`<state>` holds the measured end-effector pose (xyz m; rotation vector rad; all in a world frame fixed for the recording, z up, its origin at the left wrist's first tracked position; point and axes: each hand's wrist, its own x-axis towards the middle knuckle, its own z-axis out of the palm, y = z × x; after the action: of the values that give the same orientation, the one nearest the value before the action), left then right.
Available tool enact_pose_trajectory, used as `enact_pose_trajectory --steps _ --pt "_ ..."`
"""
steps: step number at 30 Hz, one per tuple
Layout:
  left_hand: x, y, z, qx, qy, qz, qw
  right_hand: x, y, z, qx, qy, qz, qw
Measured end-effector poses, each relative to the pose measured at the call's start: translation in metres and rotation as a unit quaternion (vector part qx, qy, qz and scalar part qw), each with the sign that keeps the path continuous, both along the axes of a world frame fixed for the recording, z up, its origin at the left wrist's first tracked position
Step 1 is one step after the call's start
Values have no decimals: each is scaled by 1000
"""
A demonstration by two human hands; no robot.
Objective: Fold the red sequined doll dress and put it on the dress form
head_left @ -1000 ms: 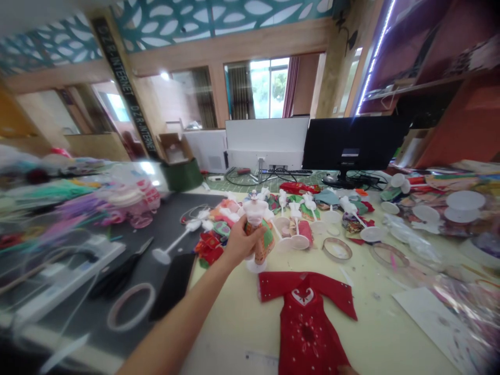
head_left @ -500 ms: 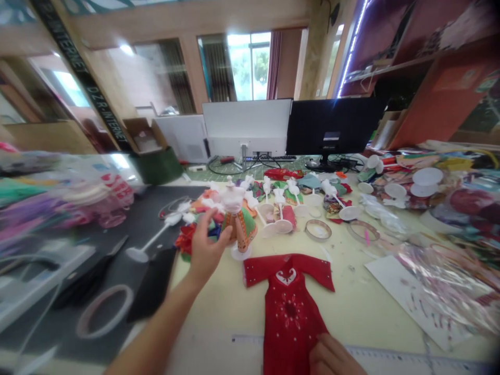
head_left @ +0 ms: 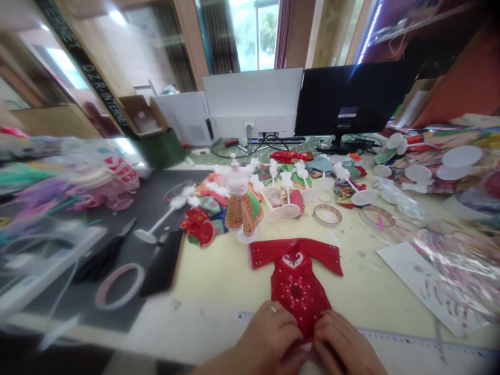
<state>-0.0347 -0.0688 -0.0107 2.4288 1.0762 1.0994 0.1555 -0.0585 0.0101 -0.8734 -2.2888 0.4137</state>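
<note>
A small red dress with white embroidery lies flat on the pale table, its sleeves spread toward the far side. Both hands grip its lower part near the table's front edge. My left hand, wearing a ring, has its fingers closed on the left side of the skirt. On the right side, my right hand pinches the cloth. The hem is hidden between and under my fingers. Beyond the dress stands a white mini mannequin wearing an orange and green skirt.
A ruler lies under the dress area. Around it are scissors, tape rolls, a black phone-like slab and several mannequin stands. Plastic-wrapped goods lie right; two monitors stand behind.
My left hand has come away from the mannequin and back toward me, and now grips the dress hem area beside my right hand. The view has tilted downward.
</note>
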Motion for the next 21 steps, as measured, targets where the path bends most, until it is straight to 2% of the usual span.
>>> enact_pose_trajectory --steps 7,12,14,18,21 --pt "-4 -9 18 -163 -30 18 986 -2 -2 4 -20 35 -14 999" --pt "-7 -10 21 -206 -34 14 978 -3 -2 6 -21 42 -18 999" --pt "-6 -10 21 -189 -16 15 982 -4 -2 7 -12 45 -16 999" --pt "-1 -11 14 -55 28 57 997 -5 -3 8 12 45 -18 999" --pt "3 -12 7 16 14 84 996 -5 -3 6 56 22 -17 998"
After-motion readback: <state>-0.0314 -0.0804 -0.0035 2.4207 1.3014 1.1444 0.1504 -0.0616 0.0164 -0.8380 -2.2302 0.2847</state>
